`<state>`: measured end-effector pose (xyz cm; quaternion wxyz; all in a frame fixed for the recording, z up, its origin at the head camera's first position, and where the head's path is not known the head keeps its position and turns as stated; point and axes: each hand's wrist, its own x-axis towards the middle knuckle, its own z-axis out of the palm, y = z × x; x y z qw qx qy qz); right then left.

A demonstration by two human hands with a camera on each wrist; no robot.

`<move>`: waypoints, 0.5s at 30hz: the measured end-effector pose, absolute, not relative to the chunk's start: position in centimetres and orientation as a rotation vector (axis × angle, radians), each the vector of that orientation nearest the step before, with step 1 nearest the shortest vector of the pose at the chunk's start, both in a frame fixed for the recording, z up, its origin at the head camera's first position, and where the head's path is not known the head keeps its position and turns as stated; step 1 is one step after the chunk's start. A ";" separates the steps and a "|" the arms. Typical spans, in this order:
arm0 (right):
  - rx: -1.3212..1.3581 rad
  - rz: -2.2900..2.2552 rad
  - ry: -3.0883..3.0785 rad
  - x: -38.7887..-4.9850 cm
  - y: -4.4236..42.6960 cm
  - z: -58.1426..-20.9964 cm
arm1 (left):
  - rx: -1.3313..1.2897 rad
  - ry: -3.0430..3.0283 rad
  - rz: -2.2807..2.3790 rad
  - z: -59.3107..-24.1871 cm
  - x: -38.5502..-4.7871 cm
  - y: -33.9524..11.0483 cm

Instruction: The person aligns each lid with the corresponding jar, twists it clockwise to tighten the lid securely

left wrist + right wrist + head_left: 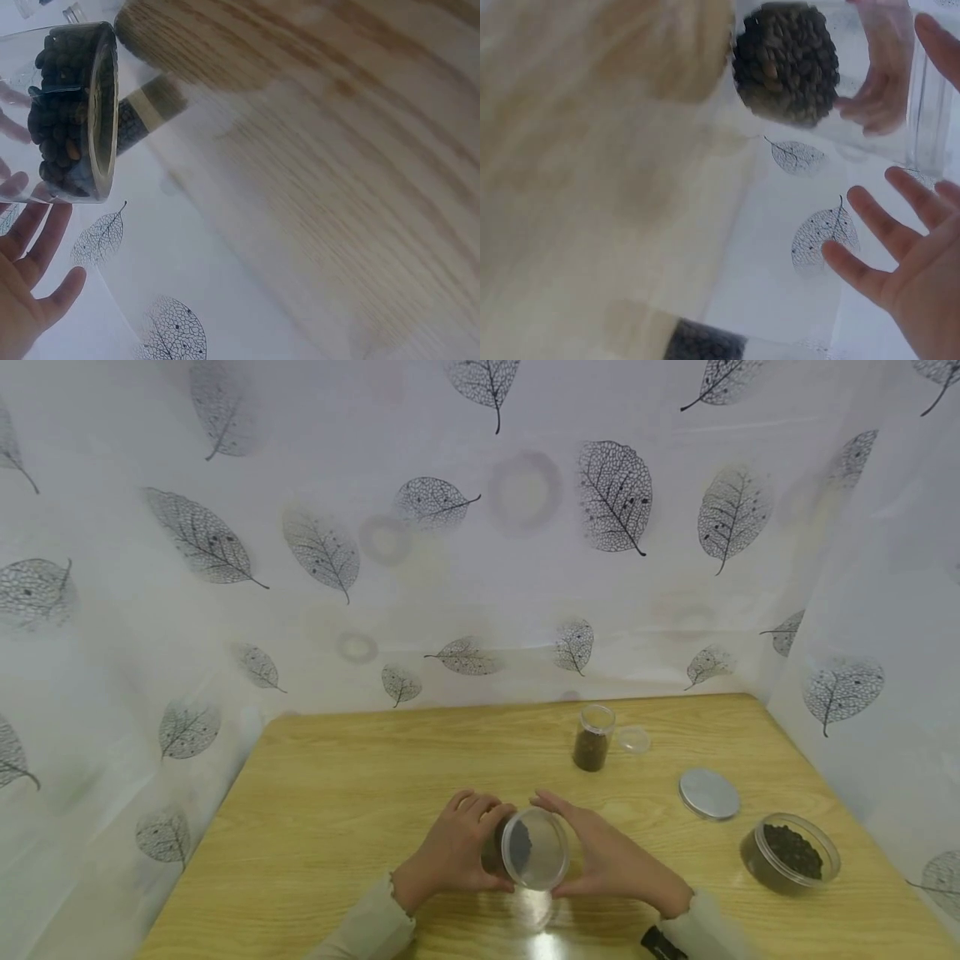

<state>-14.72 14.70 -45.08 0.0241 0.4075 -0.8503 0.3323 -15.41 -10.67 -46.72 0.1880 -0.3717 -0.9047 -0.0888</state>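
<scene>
Near the front middle of the table, my left hand (pixel 459 850) grips a clear plastic jar (pixel 546 853) around its base end. The jar is tipped on its side, with its wide round end turned right and toward the head camera. Dark beans (pixel 787 66) lie gathered at its base, also seen through the wall of the jar (pixel 67 112) in the left wrist view. My right hand (pixel 611 853) is spread around the wide end, fingers fairly straight and thumb apart, close to the rim. Whether its fingertips touch the rim I cannot tell.
A tall clear jar (pixel 592 747) with dark contents stands farther back, beside a small clear lid (pixel 634 740). At right are a silver lid (pixel 708 793) and a low round tub (pixel 791 853) of dark beans. Leaf-printed sheeting (pixel 465 585) surrounds the wooden table (pixel 360 777).
</scene>
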 end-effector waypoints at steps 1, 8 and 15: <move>1.287 1.006 -2.627 -15.0 14.8 -44.8 | -1.047 -2.546 -0.250 -46.7 -15.4 -10.7; 1.447 0.880 -2.574 -16.5 14.9 -43.8 | -1.049 -2.546 -0.246 -46.8 -15.6 -10.7; 1.550 0.864 -2.484 -17.1 15.0 -44.1 | -1.058 -2.549 -0.257 -46.5 -15.5 -10.7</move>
